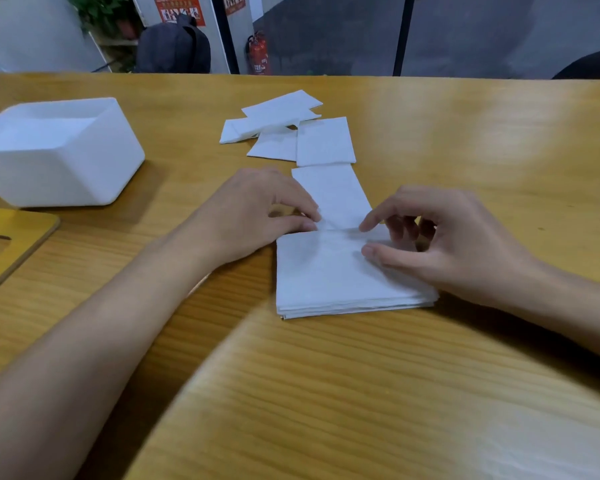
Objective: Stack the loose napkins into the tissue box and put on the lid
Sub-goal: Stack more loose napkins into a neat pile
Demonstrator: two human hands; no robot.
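On table (465, 140), left hand (246, 213), right hand (454, 240) pinch napkin (333, 195), poster (179, 10) unreadable

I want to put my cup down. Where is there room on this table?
Bare wood lies right of the loose napkins, beyond the right hand, and between the white box and those napkins. The middle is crowded with the left hand, the unfolded napkin and the stack.
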